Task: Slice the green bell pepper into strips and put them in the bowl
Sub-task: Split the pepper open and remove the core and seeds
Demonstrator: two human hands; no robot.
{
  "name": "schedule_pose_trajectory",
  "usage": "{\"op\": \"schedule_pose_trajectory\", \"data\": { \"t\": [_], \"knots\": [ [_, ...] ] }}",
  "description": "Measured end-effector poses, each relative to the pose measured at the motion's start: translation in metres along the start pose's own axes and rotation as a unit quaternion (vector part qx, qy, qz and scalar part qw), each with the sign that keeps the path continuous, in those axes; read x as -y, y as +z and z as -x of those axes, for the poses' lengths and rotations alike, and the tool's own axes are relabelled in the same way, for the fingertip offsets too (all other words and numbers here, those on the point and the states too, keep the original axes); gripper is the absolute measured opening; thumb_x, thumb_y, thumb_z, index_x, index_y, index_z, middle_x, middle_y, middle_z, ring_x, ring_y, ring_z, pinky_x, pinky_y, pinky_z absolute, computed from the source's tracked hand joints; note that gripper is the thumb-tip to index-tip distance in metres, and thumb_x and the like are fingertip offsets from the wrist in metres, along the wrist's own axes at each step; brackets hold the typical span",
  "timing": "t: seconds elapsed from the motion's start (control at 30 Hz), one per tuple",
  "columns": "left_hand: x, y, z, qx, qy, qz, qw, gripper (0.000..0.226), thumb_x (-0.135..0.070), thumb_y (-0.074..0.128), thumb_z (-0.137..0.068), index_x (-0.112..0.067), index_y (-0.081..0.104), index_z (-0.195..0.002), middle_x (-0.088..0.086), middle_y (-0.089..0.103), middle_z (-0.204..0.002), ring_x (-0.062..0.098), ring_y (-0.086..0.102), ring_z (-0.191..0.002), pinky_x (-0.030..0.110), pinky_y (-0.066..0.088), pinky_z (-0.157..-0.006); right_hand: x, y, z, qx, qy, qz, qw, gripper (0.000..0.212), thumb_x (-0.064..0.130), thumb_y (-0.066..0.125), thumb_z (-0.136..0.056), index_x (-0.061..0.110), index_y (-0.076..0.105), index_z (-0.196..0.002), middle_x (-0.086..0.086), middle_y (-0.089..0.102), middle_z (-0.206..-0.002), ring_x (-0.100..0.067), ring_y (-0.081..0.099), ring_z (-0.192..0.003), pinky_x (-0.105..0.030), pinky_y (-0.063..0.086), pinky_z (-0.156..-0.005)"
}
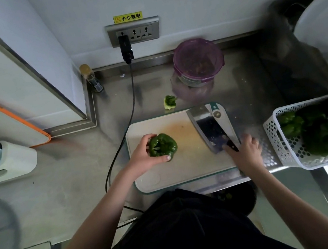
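Note:
A cored green bell pepper [163,146] sits on the left half of the white cutting board [187,168], its hollow top facing up. My left hand [142,157] grips it, fingers over the far side and thumb on the near side. A cleaver [208,129] lies flat on the board's right side, blade pointing away from me. My right hand [246,150] grips its dark handle at the board's right edge. The purple-rimmed bowl [198,62] stands behind the board near the wall. The cut-off pepper stem [169,101] lies on the counter between board and bowl.
A white perforated basket [279,144] full of green peppers stands at the right. A black cable [127,119] runs from the wall socket down past the board's left edge. A small bottle [91,77] stands in the back corner. A white appliance [2,160] sits at the left.

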State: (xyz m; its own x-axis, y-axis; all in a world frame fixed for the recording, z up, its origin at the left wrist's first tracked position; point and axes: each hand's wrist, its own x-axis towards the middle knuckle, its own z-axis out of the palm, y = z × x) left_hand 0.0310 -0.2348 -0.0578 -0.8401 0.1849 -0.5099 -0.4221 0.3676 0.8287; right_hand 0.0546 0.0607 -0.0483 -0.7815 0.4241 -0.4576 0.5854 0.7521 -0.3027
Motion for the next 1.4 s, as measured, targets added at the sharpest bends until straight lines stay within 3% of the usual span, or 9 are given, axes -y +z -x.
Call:
{"op": "schedule_pose_trajectory", "data": {
  "t": [0.37, 0.5, 0.6, 0.7, 0.77, 0.93, 1.03, 1.23, 1.4],
  "knots": [
    [0.005, 0.012, 0.002, -0.046, 0.024, 0.022, 0.998, 0.066, -0.026, 0.082, -0.070, -0.033, 0.045, -0.124, -0.006, 0.052, -0.120, 0.012, 0.052, -0.110, 0.025, 0.044, -0.091, -0.006, 0.014, -0.004, 0.006, -0.062, 0.007, 0.998, 0.027, 0.021, 0.060, -0.089, 0.006, 0.044, -0.107, -0.022, 0.051, -0.114, -0.038, 0.047, -0.105, -0.046, 0.043, -0.084],
    [0.009, 0.010, 0.005, -0.036, 0.024, 0.048, 0.998, 0.081, -0.022, 0.085, -0.066, -0.032, 0.040, -0.134, -0.005, 0.048, -0.126, 0.012, 0.051, -0.114, 0.022, 0.044, -0.092, 0.003, 0.006, -0.006, 0.045, -0.066, -0.020, 0.997, 0.032, 0.017, 0.066, -0.082, 0.004, 0.048, -0.104, -0.014, 0.056, -0.103, -0.030, 0.055, -0.092, -0.033, 0.045, -0.071],
    [0.012, 0.005, 0.007, -0.031, 0.014, 0.062, 0.997, 0.103, -0.010, 0.088, -0.059, -0.025, 0.030, -0.143, -0.006, 0.043, -0.125, 0.011, 0.049, -0.112, 0.022, 0.046, -0.089, 0.014, -0.001, 0.005, 0.103, -0.017, -0.151, 0.983, 0.028, 0.011, 0.067, -0.081, 0.008, 0.043, -0.095, -0.010, 0.055, -0.090, -0.023, 0.062, -0.072, -0.035, 0.055, -0.057],
    [0.021, 0.006, 0.007, -0.067, 0.033, 0.048, 0.996, 0.098, -0.007, 0.089, -0.055, -0.020, 0.037, -0.137, -0.003, 0.050, -0.121, 0.017, 0.056, -0.107, 0.029, 0.052, -0.086, 0.026, -0.003, 0.018, 0.165, 0.014, -0.250, 0.954, 0.023, 0.004, 0.057, -0.085, 0.010, 0.039, -0.099, -0.013, 0.052, -0.076, -0.019, 0.047, -0.052, -0.026, 0.036, -0.040],
    [0.023, 0.008, 0.008, -0.077, 0.044, 0.041, 0.995, 0.088, -0.010, 0.089, -0.055, -0.020, 0.045, -0.131, -0.007, 0.055, -0.113, 0.017, 0.060, -0.103, 0.032, 0.054, -0.087, 0.038, -0.004, 0.028, 0.184, 0.035, -0.286, 0.940, 0.013, 0.017, 0.053, -0.090, 0.012, 0.045, -0.099, -0.009, 0.049, -0.066, -0.016, 0.038, -0.045, -0.021, 0.027, -0.038],
    [0.015, 0.014, 0.007, -0.099, 0.050, 0.052, 0.992, 0.081, -0.012, 0.087, -0.061, -0.022, 0.047, -0.130, -0.009, 0.056, -0.105, 0.010, 0.059, -0.092, 0.018, 0.052, -0.075, 0.059, 0.002, 0.064, 0.028, -0.124, -0.204, 0.971, 0.027, 0.035, 0.045, -0.097, 0.015, 0.057, -0.084, 0.002, 0.049, -0.054, -0.018, 0.047, -0.045, -0.036, 0.044, -0.045],
    [0.012, 0.017, 0.005, -0.100, 0.038, 0.060, 0.992, 0.084, -0.012, 0.088, -0.061, -0.021, 0.045, -0.133, -0.003, 0.056, -0.107, 0.016, 0.060, -0.093, 0.025, 0.054, -0.078, 0.075, 0.008, 0.082, 0.039, -0.198, -0.135, 0.970, 0.023, 0.033, 0.040, -0.099, 0.017, 0.056, -0.095, -0.005, 0.059, -0.060, -0.026, 0.060, -0.051, -0.042, 0.054, -0.050],
    [0.012, 0.019, 0.001, -0.101, 0.025, 0.055, 0.993, 0.088, -0.013, 0.089, -0.058, -0.018, 0.046, -0.134, 0.001, 0.057, -0.109, 0.019, 0.061, -0.097, 0.036, 0.056, -0.085, 0.087, 0.021, 0.091, 0.041, -0.246, -0.042, 0.968, 0.026, 0.032, 0.035, -0.101, 0.013, 0.049, -0.089, -0.001, 0.047, -0.057, -0.020, 0.044, -0.047, -0.028, 0.026, -0.042],
    [0.014, 0.017, 0.004, -0.100, 0.032, 0.042, 0.994, 0.086, -0.012, 0.087, -0.061, -0.016, 0.044, -0.135, 0.000, 0.058, -0.108, 0.013, 0.061, -0.090, 0.020, 0.053, -0.077, 0.089, 0.017, 0.093, 0.041, -0.244, -0.038, 0.968, 0.027, 0.033, 0.034, -0.101, 0.013, 0.050, -0.091, 0.001, 0.047, -0.056, -0.017, 0.043, -0.046, -0.027, 0.026, -0.041]
  ]
}}
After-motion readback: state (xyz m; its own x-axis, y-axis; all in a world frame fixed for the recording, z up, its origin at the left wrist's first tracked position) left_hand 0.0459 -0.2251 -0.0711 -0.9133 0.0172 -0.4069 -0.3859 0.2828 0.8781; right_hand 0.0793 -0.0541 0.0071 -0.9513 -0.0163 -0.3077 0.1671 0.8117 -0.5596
